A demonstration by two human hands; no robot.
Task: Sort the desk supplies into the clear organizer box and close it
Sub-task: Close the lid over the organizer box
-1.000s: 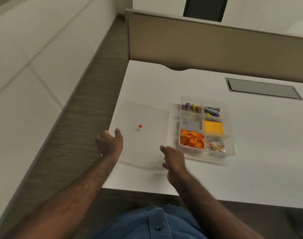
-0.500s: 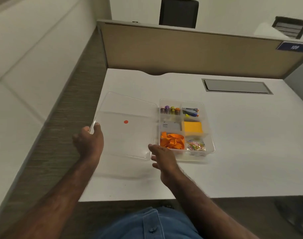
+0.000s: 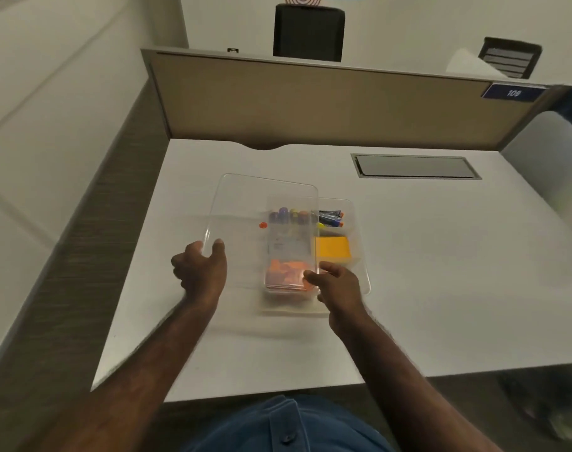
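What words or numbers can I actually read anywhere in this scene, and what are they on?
"109": white digits on the blue plate at the partition's top right corner.
Pale card inside the clear organizer box: has print, but too blurred to read through the lid.
Nothing else is readable.

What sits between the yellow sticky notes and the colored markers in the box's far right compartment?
Nothing loose: in the head view only a clear divider wall separates the yellow sticky notes from the markers in the organizer box.
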